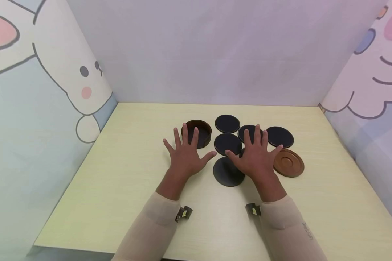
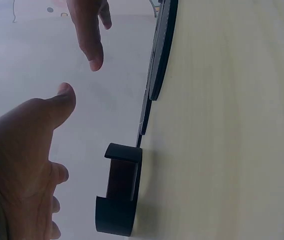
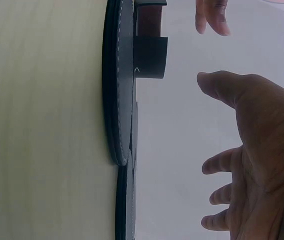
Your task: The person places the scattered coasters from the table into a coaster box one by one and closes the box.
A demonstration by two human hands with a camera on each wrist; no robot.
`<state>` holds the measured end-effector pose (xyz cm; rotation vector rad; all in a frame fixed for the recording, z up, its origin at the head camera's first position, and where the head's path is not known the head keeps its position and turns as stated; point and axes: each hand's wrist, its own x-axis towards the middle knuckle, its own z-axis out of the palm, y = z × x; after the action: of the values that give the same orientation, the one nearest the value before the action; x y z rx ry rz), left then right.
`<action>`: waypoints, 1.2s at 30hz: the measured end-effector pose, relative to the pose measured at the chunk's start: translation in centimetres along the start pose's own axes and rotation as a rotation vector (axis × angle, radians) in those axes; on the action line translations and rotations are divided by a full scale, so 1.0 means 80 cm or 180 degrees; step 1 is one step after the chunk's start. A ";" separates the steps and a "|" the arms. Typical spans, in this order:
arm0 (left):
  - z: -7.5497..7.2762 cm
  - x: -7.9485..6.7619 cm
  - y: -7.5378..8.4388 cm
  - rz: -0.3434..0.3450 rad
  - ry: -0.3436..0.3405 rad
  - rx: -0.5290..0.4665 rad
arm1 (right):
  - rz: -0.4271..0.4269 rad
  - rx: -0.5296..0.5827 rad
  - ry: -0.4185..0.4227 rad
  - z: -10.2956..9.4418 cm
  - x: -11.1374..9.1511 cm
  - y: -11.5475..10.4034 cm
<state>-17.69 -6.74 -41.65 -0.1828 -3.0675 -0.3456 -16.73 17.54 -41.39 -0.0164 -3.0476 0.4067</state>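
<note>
The left hand hangs over the tabletop, somewhat left of its middle, with fingers spread wide and nothing in them. Beyond it, nearer the far edge than the near one, stands a round holder, partly covered by fingertips in the head view. To its right, seven discs lie between the tabletop's middle and its right edge. The right hand hovers above that group, fingers likewise splayed and empty. The step in hand looks like a pause before any contact; picking up a disc would probably call for lowering the fingers and pinching its thin rim, since the flat faces offer little to hold.

The holder's curved wall is dark and smooth, broken by an upright gap that shows a reddish-brown inside. Next comes a column of black discs: the near disc, the middle disc and the far disc. Two more black ones sit partly hidden beneath the right hand. The rightmost black disc adjoins the brown disc, which carries concentric rings. Pale stitching along one dark edge in the right wrist view suggests a leather-like covering.
</note>
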 end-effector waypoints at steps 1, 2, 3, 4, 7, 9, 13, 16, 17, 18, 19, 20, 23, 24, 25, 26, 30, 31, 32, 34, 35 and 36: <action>0.000 0.000 0.000 -0.0001 -0.0005 0.0001 | 0.0003 -0.0002 -0.0001 0.000 0.000 0.000; 0.000 0.000 0.000 -0.0001 -0.0009 -0.0001 | 0.0004 -0.0003 -0.0004 0.000 0.000 0.000; 0.000 0.000 -0.001 -0.0002 -0.0015 -0.0001 | 0.0005 -0.0003 -0.0006 0.001 0.000 0.000; 0.000 0.000 -0.001 -0.0002 -0.0017 -0.0002 | 0.0007 -0.0006 -0.0009 0.001 0.000 0.000; 0.000 0.001 -0.001 -0.0007 -0.0034 -0.0001 | 0.0012 -0.0008 -0.0004 0.001 -0.001 0.000; -0.001 0.001 -0.002 -0.0006 -0.0040 -0.0004 | 0.0012 0.0000 0.0000 0.001 0.000 0.000; -0.001 0.002 -0.002 -0.0006 -0.0049 -0.0014 | 0.0007 0.0008 -0.0014 0.000 -0.001 0.000; 0.000 0.002 -0.003 -0.0012 -0.0049 -0.0011 | 0.0012 0.0013 -0.0050 0.000 -0.002 -0.001; 0.000 0.002 -0.003 -0.0014 -0.0048 -0.0013 | 0.0017 0.0005 -0.0061 0.000 -0.002 -0.001; 0.001 0.002 -0.003 -0.0017 -0.0053 -0.0014 | 0.0021 0.0006 -0.0074 -0.001 -0.002 -0.001; 0.001 0.003 -0.004 -0.0021 -0.0059 -0.0020 | 0.0029 -0.0004 -0.0089 -0.001 -0.002 -0.002; 0.002 0.003 -0.004 -0.0023 -0.0061 -0.0029 | 0.0036 -0.0014 -0.0104 -0.001 -0.002 -0.001; 0.005 0.007 -0.005 -0.0031 -0.0085 -0.0074 | 0.0053 -0.0046 -0.0143 -0.003 -0.002 -0.002; 0.006 0.008 -0.005 -0.0035 -0.0098 -0.0085 | 0.0054 -0.0057 -0.0166 -0.003 -0.002 -0.002; 0.007 0.010 -0.006 -0.0043 -0.0114 -0.0115 | 0.0051 -0.0077 -0.0182 -0.004 -0.002 -0.002; 0.008 0.011 -0.007 -0.0052 -0.0129 -0.0147 | 0.0044 -0.0089 -0.0199 -0.005 -0.003 -0.002; 0.008 0.018 -0.015 -0.0086 -0.0209 -0.0440 | -0.0087 -0.0158 -0.0261 -0.006 -0.003 -0.003; 0.008 0.019 -0.017 -0.0100 -0.0217 -0.0534 | -0.0137 -0.0168 -0.0270 -0.006 -0.003 -0.004; 0.009 0.020 -0.020 -0.0115 -0.0226 -0.0611 | -0.0194 -0.0174 -0.0289 -0.005 -0.004 -0.005; 0.011 0.022 -0.028 -0.0150 -0.0263 -0.0738 | -0.0325 -0.0181 -0.0327 -0.004 -0.005 -0.008; 0.012 0.022 -0.032 -0.0166 -0.0284 -0.0780 | -0.0381 -0.0178 -0.0349 -0.003 -0.005 -0.009; 0.014 0.022 -0.036 -0.0182 -0.0313 -0.0819 | -0.0428 -0.0173 -0.0376 -0.003 -0.006 -0.009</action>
<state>-19.82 -9.07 -43.27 -0.1248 -3.1184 -0.7573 -16.26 16.86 -41.01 0.2163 -3.1501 0.3263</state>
